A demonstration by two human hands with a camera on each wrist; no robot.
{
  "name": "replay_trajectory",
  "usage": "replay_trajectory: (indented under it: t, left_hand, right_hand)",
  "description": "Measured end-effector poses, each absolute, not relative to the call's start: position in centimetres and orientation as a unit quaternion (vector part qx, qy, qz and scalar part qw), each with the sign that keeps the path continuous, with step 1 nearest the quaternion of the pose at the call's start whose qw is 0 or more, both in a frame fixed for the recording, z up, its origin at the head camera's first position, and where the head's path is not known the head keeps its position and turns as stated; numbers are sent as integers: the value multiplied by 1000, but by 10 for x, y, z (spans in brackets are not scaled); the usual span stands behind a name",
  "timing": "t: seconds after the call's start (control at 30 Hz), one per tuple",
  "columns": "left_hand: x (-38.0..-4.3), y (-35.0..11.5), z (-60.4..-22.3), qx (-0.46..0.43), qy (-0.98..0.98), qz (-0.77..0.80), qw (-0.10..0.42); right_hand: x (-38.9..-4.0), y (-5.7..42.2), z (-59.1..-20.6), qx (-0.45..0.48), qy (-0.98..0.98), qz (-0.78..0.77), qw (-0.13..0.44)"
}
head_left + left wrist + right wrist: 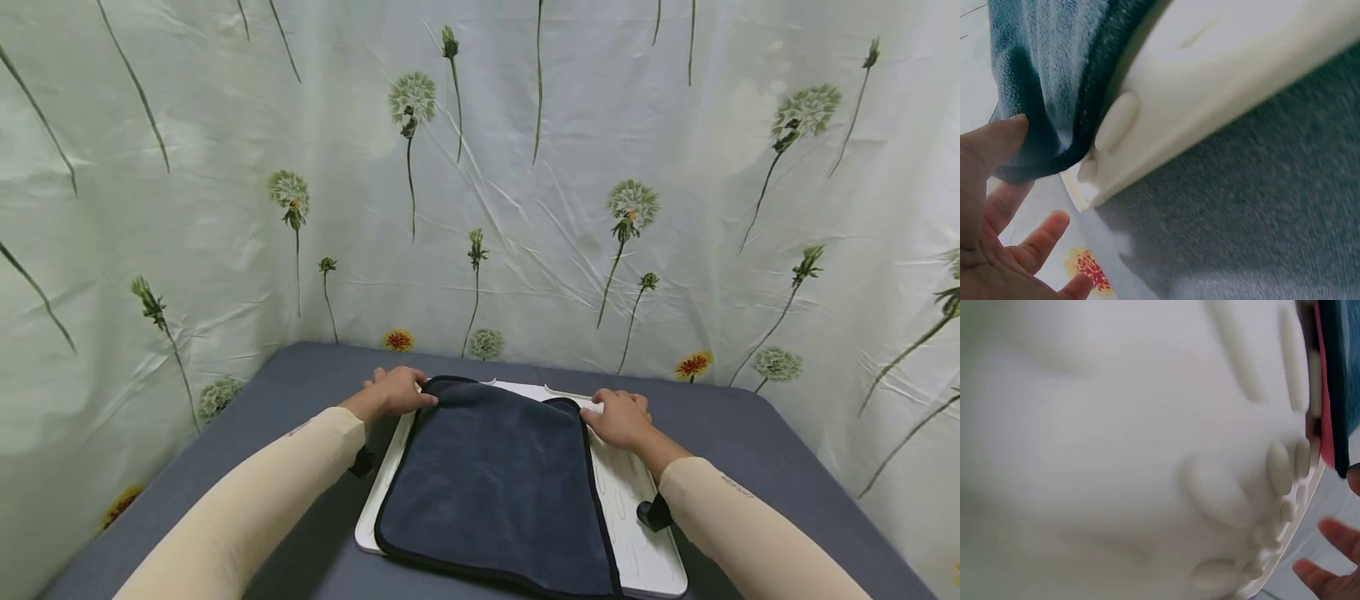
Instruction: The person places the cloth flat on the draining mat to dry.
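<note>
A dark blue towel (495,483) with black edging lies over a white board (626,517) that has raised oval bumps. My left hand (397,390) pinches the towel's far left corner between thumb and fingers, its other fingers spread in the left wrist view. The far right corner is held by my right hand (621,418), whose fingers show only partly in the right wrist view. Between the hands the far edge of the towel sags, and the board's far rim shows behind it. Along the towel's edge (1338,394) a pink strip (1324,387) is visible in the right wrist view.
The board rests on a table covered in dark grey-blue cloth (315,367). Behind and to the sides hangs a pale curtain (525,208) printed with dandelions and flowers. A black wrist device (655,512) sits below the right sleeve.
</note>
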State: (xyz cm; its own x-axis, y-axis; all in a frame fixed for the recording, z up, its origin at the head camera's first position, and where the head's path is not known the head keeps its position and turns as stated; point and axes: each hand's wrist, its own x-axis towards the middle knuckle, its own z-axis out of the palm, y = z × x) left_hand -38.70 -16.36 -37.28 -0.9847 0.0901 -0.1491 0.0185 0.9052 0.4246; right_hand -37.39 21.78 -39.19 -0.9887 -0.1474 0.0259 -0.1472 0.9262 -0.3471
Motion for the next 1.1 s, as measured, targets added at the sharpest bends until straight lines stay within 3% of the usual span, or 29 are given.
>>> replay_trajectory:
  t: [0.5, 1.1]
  left_hand:
    - [-375, -170, -385, 11, 974, 204, 102]
    - [-363, -173, -385, -8, 967, 229, 112]
  right_hand:
    - [-396, 212, -399, -117, 963, -236, -48]
    - [-410, 231, -393, -37, 970, -239, -13]
